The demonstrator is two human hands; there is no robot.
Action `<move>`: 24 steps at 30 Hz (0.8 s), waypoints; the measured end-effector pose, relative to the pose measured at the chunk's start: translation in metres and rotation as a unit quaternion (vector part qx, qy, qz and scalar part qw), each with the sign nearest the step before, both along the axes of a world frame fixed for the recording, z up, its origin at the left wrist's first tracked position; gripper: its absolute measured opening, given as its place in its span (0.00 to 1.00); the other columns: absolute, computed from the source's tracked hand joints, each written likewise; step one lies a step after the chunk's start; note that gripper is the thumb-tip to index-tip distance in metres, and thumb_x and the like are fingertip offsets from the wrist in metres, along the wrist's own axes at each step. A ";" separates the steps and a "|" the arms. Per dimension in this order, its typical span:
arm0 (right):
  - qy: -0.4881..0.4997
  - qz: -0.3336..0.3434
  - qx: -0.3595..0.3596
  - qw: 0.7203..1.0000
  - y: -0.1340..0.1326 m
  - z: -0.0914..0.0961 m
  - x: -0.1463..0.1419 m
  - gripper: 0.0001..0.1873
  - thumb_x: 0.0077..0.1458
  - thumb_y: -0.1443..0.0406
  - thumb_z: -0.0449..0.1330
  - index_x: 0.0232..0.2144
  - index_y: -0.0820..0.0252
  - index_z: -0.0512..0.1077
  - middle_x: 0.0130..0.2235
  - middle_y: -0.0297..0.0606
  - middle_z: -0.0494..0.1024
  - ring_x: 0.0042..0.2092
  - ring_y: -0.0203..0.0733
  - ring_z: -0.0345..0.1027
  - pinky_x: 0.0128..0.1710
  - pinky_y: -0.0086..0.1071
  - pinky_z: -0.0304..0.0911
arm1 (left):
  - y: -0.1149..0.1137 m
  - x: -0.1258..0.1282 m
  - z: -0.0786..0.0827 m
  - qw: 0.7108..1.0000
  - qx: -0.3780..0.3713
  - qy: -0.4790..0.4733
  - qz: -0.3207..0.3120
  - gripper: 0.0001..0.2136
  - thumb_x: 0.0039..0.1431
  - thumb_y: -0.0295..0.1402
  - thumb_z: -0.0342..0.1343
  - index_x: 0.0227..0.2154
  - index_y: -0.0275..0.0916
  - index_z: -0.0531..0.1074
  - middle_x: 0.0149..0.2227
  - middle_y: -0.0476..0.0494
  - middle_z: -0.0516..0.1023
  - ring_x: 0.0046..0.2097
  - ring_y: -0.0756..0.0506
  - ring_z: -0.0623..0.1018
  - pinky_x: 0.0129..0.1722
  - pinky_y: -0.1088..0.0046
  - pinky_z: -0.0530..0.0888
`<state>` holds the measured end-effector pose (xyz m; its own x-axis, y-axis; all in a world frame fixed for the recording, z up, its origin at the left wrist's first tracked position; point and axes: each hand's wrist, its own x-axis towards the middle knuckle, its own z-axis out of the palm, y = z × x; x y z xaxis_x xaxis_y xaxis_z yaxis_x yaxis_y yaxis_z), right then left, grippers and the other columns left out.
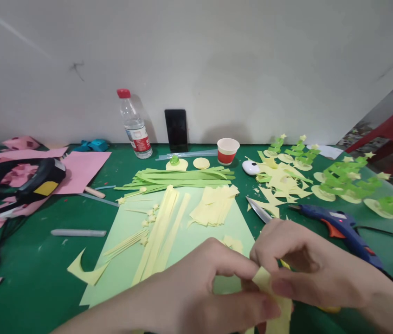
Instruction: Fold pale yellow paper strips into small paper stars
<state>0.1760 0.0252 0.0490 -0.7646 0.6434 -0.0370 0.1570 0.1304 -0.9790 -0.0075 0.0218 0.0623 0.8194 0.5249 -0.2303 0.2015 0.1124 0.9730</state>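
Observation:
A pale yellow strip of paper [280, 315] is pinched between both hands at the lower right of centre. My left hand [213, 283] has thumb and fingers closed on its left side. Closed on the strip's upper end is my right hand [297, 264], thumb in front. Scissors [259, 211] lie beneath the right hand; their blades point up and left, and most of the handle is hidden. Under the left hand spreads a light green sheet [112, 278] bearing long yellow strips [159, 232], small paper stars [151, 218] and a stack of yellow pieces [215, 206].
A blue glue gun [338, 222] with a cord lies right, near green spiral paper trees [347, 178]. Yellow scraps [280, 183], green strips [182, 178], a paper cup [228, 152], a phone [177, 130] and a bottle [135, 127] stand or lie behind. Pink paper [81, 171] lies left.

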 end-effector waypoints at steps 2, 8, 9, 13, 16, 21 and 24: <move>0.049 0.007 -0.033 0.998 -0.001 -0.007 0.000 0.25 0.56 0.51 0.56 0.16 0.61 0.59 0.17 0.29 0.58 0.20 0.28 0.51 0.18 0.24 0.49 | 0.001 0.000 -0.002 0.999 -0.032 -0.010 -0.009 0.09 0.57 0.32 0.49 0.23 0.37 0.67 0.22 0.52 0.65 0.25 0.53 0.64 0.25 0.79 0.62; 0.132 -0.021 -0.082 0.988 -0.005 -0.018 -0.005 0.26 0.57 0.49 0.56 0.16 0.61 0.59 0.16 0.26 0.56 0.17 0.25 0.49 0.15 0.21 0.45 | 0.001 -0.002 -0.005 0.997 -0.070 -0.029 0.002 0.09 0.57 0.32 0.50 0.23 0.37 0.68 0.20 0.54 0.63 0.22 0.54 0.63 0.22 0.79 0.61; 0.153 -0.030 -0.073 0.985 -0.005 -0.018 -0.006 0.27 0.58 0.51 0.55 0.15 0.60 0.57 0.16 0.26 0.55 0.17 0.26 0.48 0.15 0.22 0.45 | 0.000 -0.002 -0.004 0.997 -0.069 -0.030 0.011 0.09 0.57 0.32 0.50 0.23 0.37 0.69 0.20 0.54 0.64 0.22 0.54 0.64 0.22 0.80 0.61; 0.185 -0.071 -0.031 0.980 -0.003 -0.015 -0.004 0.29 0.65 0.54 0.46 0.14 0.59 0.53 0.15 0.27 0.53 0.18 0.29 0.48 0.19 0.26 0.47 | 0.000 -0.003 -0.002 0.997 -0.049 -0.040 0.032 0.10 0.55 0.30 0.50 0.20 0.38 0.66 0.21 0.54 0.63 0.22 0.54 0.62 0.22 0.80 0.61; 0.119 -0.047 -0.003 0.992 -0.002 -0.008 -0.003 0.29 0.63 0.49 0.45 0.17 0.60 0.60 0.18 0.29 0.57 0.21 0.30 0.51 0.21 0.27 0.51 | -0.002 -0.003 -0.004 0.999 -0.003 -0.034 0.042 0.08 0.55 0.28 0.48 0.22 0.39 0.68 0.23 0.53 0.65 0.23 0.53 0.64 0.25 0.79 0.64; 0.030 -0.055 0.062 0.996 -0.005 0.004 -0.004 0.28 0.62 0.48 0.46 0.17 0.60 0.56 0.18 0.29 0.58 0.21 0.30 0.51 0.20 0.26 0.49 | -0.003 -0.004 -0.008 0.987 0.120 0.014 0.108 0.10 0.55 0.35 0.53 0.21 0.39 0.66 0.24 0.52 0.69 0.30 0.49 0.69 0.31 0.76 0.65; 0.017 -0.061 0.068 0.996 -0.008 0.008 -0.004 0.27 0.62 0.49 0.47 0.17 0.59 0.55 0.16 0.28 0.58 0.20 0.29 0.50 0.19 0.26 0.48 | -0.002 -0.003 -0.007 0.976 0.168 0.002 0.139 0.13 0.58 0.36 0.50 0.20 0.39 0.63 0.24 0.54 0.66 0.28 0.51 0.67 0.29 0.77 0.63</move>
